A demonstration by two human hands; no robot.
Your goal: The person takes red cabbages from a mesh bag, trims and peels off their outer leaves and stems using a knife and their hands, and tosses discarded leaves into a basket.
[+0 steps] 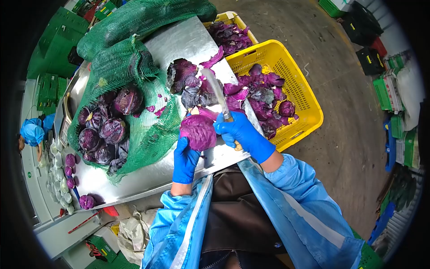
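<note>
My left hand (186, 161), in a blue glove, holds a purple cabbage (198, 132) from its left and lower side, above the metal table (172, 41). My right hand (242, 132), gloved too, is closed round the handle of a knife (217, 92), just right of the cabbage. The curved blade points up and to the left, clear of the cabbage's side. Loose purple leaves (199, 87) lie on the table beyond both hands. To the left, an open green net bag (154, 141) holds several dark purple cabbages (128, 99).
A yellow crate (309, 105) with cut leaves stands right of the table, another (237, 20) behind it. Full green net bags (134, 22) lie at the back. Several trimmed cabbages (87, 201) line the left edge. A person in blue (32, 131) works at far left.
</note>
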